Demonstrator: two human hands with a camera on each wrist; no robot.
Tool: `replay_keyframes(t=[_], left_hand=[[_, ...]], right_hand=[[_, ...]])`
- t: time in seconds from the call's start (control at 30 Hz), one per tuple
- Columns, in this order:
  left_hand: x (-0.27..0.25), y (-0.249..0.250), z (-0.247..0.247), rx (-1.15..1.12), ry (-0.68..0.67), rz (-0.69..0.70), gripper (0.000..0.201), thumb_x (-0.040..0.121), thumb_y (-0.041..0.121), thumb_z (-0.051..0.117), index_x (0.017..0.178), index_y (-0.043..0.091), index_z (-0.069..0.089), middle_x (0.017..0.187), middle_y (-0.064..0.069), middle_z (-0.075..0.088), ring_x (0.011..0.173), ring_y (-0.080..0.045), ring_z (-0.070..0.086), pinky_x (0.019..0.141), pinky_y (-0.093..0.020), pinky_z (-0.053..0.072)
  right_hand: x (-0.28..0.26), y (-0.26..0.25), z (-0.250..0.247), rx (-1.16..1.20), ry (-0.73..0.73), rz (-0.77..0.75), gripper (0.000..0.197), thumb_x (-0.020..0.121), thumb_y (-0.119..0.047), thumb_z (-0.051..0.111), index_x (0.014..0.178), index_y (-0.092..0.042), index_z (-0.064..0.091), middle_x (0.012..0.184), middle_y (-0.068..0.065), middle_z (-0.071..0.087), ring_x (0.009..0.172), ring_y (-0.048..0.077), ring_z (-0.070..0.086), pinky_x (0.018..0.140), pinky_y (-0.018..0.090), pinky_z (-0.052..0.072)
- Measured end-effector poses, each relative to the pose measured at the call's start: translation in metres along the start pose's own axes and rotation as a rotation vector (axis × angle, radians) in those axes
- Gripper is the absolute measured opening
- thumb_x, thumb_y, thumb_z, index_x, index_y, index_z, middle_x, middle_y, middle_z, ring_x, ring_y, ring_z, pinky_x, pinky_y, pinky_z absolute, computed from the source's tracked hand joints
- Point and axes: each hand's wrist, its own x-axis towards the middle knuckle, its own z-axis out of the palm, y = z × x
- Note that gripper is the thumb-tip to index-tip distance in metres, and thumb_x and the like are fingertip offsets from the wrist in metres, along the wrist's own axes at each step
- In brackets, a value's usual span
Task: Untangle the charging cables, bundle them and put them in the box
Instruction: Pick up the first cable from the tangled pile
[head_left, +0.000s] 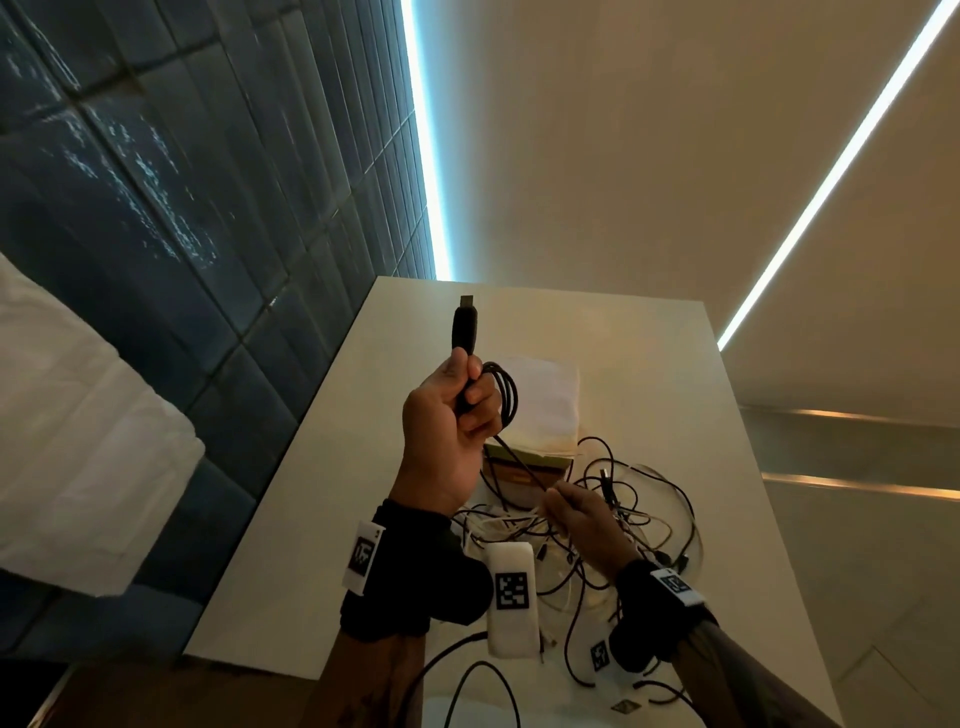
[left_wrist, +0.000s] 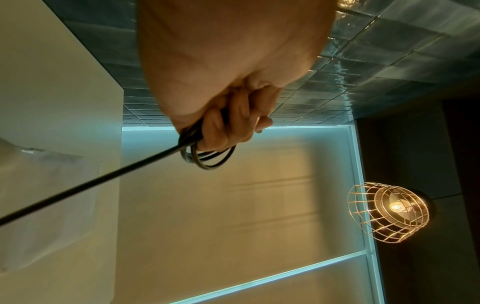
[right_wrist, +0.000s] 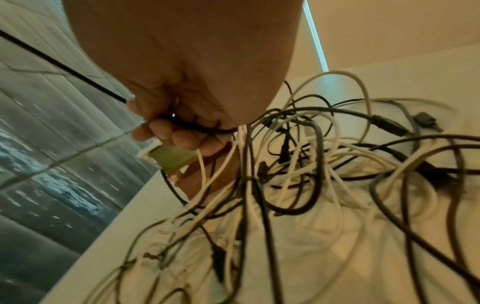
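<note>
Nearest the person, black and white charging cables (head_left: 613, 525) lie in a loose tangled heap on the pale rectangular table (head_left: 649, 374), some strands trailing over its near edge. Just above that heap, the right hand (head_left: 582, 514) has its fingers curled round a thin black cable (head_left: 522, 462), pinching it where it rises out of the tangle; the right wrist view shows the fingertips (right_wrist: 166, 133) closed on it with white strands hanging close beneath. From there the black cable runs taut, up and to the left, to the left hand (head_left: 449, 415), held higher and farther out. That hand is clenched round several small loops of the same cable (left_wrist: 207, 158), and a black USB plug with a metal tip (head_left: 465, 325) sticks straight up out of the fist. Beyond the hands, an open brown cardboard box with a green rim (head_left: 524, 470) sits on the table just past the heap, with a white folded sheet (head_left: 545, 395) behind it, and dark glossy tiles (head_left: 156, 182) cover the wall on the left
</note>
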Motion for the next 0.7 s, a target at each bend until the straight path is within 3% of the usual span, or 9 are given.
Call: replay_keyframes(t=[0.1, 0.17, 0.3, 0.4, 0.53, 0.7], left_hand=[[0.0, 0.002, -0.001, 0.036, 0.021, -0.001, 0.029, 0.101, 0.025, 0.035, 0.077, 0.013, 0.046, 0.058, 0.004, 0.035, 0.044, -0.005, 0.024, 0.046, -0.021, 0.019], [0.001, 0.002, -0.002, 0.067, 0.051, -0.009, 0.029, 0.102, 0.026, 0.036, 0.078, 0.014, 0.046, 0.059, 0.004, 0.035, 0.044, -0.006, 0.025, 0.045, -0.021, 0.02], [0.005, -0.005, -0.005, 0.055, 0.136, -0.03, 0.029, 0.103, 0.026, 0.035, 0.079, 0.014, 0.047, 0.06, 0.003, 0.038, 0.045, -0.007, 0.027, 0.044, -0.02, 0.023], [0.008, -0.016, -0.003, 0.057, 0.196, -0.059, 0.029, 0.104, 0.025, 0.034, 0.08, 0.013, 0.046, 0.062, 0.002, 0.041, 0.047, -0.009, 0.032, 0.046, -0.022, 0.025], [0.011, -0.022, 0.005, 0.113, 0.252, -0.04, 0.029, 0.104, 0.025, 0.033, 0.081, 0.014, 0.045, 0.069, -0.004, 0.051, 0.055, -0.013, 0.042, 0.053, -0.025, 0.03], [0.013, -0.026, 0.012, 0.205, 0.214, -0.004, 0.028, 0.103, 0.027, 0.036, 0.081, 0.015, 0.048, 0.07, -0.002, 0.062, 0.064, -0.016, 0.049, 0.063, -0.03, 0.036]], right_hand=[[0.004, 0.008, -0.004, -0.102, 0.021, 0.04, 0.044, 0.101, -0.015, 0.047, 0.062, -0.031, 0.059, 0.056, -0.009, 0.05, 0.053, 0.003, 0.042, 0.058, 0.027, 0.034], [0.009, -0.005, -0.009, -0.12, 0.099, 0.024, 0.044, 0.098, -0.013, 0.051, 0.059, -0.028, 0.06, 0.052, -0.015, 0.054, 0.051, -0.001, 0.044, 0.057, 0.023, 0.034], [0.022, -0.061, -0.024, 0.147, 0.29, 0.006, 0.031, 0.095, -0.015, 0.056, 0.065, -0.011, 0.065, 0.047, -0.011, 0.044, 0.048, 0.007, 0.035, 0.047, 0.021, 0.029], [0.021, -0.114, -0.026, 0.233, 0.242, -0.117, 0.028, 0.095, -0.015, 0.057, 0.072, -0.001, 0.066, 0.052, -0.006, 0.039, 0.048, 0.009, 0.028, 0.044, 0.018, 0.024], [0.013, -0.155, -0.019, 0.161, 0.084, -0.238, 0.034, 0.097, -0.014, 0.055, 0.063, -0.012, 0.062, 0.054, -0.004, 0.04, 0.047, 0.008, 0.03, 0.045, 0.018, 0.025], [0.005, -0.159, -0.005, 0.516, -0.148, -0.011, 0.046, 0.095, -0.02, 0.054, 0.049, -0.024, 0.049, 0.053, -0.005, 0.028, 0.041, 0.008, 0.023, 0.041, 0.018, 0.022]])
